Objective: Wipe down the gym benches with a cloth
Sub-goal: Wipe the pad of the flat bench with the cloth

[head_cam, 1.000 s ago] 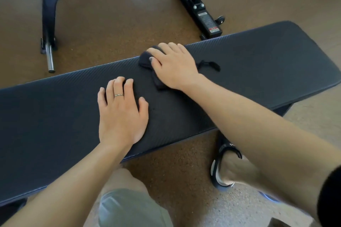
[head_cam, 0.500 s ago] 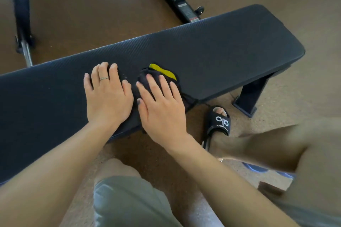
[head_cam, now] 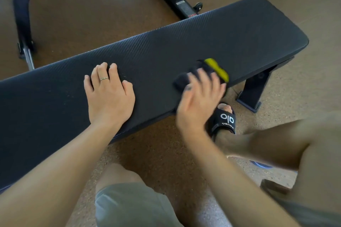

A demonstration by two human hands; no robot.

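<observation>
While the left hand (head_cam: 110,96) lay flat with straight fingers on the bench (head_cam: 239,29), holding nothing, the right hand (head_cam: 198,101) pressed the cloth (head_cam: 203,73) against the padded top near its front edge. That hand was blurred, so I could not tell whether its fingers curled round the cloth or merely lay spread on it. The bench ran long from lower left to upper right, and the cloth lay right of both hands, with the unwiped end stretching farther right; the right hand was plainly nearer that end. The padding was black, finely ribbed and matte, with rounded corners. The cloth was dark, soft and bunched, with a yellow strip on its far side. A sandal (head_cam: 224,120) stood on the speckled floor (head_cam: 92,14) just below.
</observation>
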